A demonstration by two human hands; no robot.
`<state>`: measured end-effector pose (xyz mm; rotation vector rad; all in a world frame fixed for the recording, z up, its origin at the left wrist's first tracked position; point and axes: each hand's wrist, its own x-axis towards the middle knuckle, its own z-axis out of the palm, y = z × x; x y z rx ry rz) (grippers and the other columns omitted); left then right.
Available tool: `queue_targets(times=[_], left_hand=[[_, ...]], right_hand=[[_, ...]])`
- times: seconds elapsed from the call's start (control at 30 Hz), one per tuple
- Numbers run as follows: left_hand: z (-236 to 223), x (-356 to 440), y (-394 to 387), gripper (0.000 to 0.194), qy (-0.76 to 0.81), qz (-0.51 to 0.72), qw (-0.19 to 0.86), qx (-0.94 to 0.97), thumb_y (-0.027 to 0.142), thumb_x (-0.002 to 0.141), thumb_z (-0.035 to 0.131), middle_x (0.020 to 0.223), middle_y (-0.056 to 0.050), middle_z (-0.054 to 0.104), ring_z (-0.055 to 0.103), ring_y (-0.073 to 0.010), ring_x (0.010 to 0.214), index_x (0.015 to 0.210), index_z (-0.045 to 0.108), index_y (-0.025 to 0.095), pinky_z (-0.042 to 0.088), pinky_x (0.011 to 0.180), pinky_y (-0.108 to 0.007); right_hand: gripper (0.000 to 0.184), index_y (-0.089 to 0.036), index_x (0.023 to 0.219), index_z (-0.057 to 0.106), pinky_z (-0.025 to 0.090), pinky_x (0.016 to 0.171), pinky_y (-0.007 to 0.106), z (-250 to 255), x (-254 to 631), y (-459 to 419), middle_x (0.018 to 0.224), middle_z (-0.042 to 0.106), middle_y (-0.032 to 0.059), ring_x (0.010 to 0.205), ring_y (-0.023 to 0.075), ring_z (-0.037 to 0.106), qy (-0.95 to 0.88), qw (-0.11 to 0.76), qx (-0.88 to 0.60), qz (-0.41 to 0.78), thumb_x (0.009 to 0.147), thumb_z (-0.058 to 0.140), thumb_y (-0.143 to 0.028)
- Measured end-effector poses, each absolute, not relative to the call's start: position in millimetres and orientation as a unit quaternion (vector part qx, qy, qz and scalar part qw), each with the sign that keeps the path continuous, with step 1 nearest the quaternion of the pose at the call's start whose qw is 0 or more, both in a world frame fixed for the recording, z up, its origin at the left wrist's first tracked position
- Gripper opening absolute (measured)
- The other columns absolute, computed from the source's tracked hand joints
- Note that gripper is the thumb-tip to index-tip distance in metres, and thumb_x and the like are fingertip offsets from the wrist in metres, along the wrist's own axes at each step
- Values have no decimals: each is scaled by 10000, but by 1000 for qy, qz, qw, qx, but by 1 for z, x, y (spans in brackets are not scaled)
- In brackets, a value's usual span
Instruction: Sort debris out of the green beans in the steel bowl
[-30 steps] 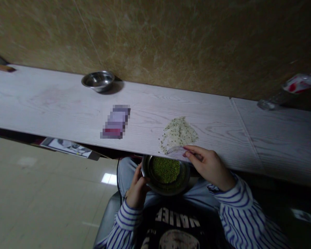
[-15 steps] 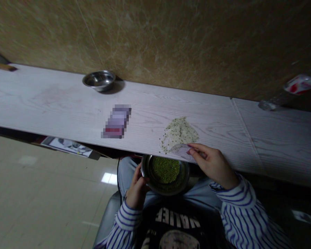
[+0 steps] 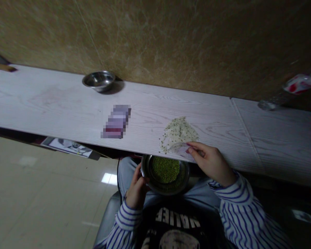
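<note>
My left hand (image 3: pixel 138 190) grips the left rim of a steel bowl (image 3: pixel 184 185) above my lap, just below the table's front edge. Green mung beans (image 3: pixel 166 169) lie in the bowl. With thumb and fingers closed, my right hand (image 3: pixel 214 160) pinches a thin, clear plastic disc, perhaps a lid (image 3: pixel 180 149). The disc rests at the near side of a pile of white grains mixed with green beans (image 3: pixel 180 129), which look like rice and mung beans. A few loose green beans lie at the pile's left edge.
A second steel bowl (image 3: pixel 99 81) stands by the wall. A pixelated flat object (image 3: pixel 116 121) lies left of the pile. At the far right a plastic bottle (image 3: pixel 287 91) lies on its side on the white table (image 3: pixel 54 100). A drawer or box (image 3: pixel 71 147) juts out beneath.
My right hand and the plastic disc have shifted very slightly up and left toward the pile. The left hand and the bowl of beans stay in place.
</note>
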<state>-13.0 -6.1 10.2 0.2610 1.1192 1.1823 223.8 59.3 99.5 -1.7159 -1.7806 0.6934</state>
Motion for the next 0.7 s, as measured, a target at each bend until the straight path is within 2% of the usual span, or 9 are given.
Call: queue_targets(times=[0.17, 0.33, 0.43, 0.53, 0.7], left_hand=[[12, -14, -6, 604, 497, 531, 676, 116, 167, 643, 629, 1070, -50, 657, 561, -199, 801, 1241, 589, 251, 509, 623, -295], [12, -15, -7, 609, 500, 527, 676, 120, 184, 642, 640, 1008, -45, 642, 547, -199, 772, 1243, 584, 257, 481, 566, -282], [10, -14, -6, 609, 497, 523, 681, 127, 189, 651, 635, 992, -47, 635, 543, -196, 755, 1253, 569, 256, 465, 548, -279], [9, -14, -6, 630, 502, 517, 682, 122, 178, 646, 627, 1046, -47, 630, 547, -195, 784, 1265, 557, 269, 461, 561, -273], [10, -13, -5, 656, 509, 513, 680, 124, 187, 647, 622, 1106, -55, 626, 549, -213, 829, 1292, 551, 285, 476, 578, -287]], right_hand=[[328, -148, 1113, 733, 596, 702, 334, 99, 217, 64, 983, 779, 100, 780, 219, 733, -677, 285, -628, 256, 874, 550, -277], [325, -134, 1105, 737, 590, 740, 329, 104, 211, 65, 965, 781, 99, 805, 213, 731, -687, 281, -621, 251, 870, 552, -260], [319, -140, 1106, 736, 590, 713, 312, 107, 209, 64, 962, 783, 93, 772, 201, 730, -690, 275, -619, 255, 869, 557, -255], [305, -153, 1094, 742, 588, 667, 299, 108, 209, 63, 946, 786, 90, 710, 190, 724, -688, 269, -623, 258, 864, 567, -252], [308, -168, 1110, 738, 592, 671, 295, 106, 215, 59, 970, 784, 88, 742, 194, 732, -679, 277, -624, 272, 871, 571, -268]])
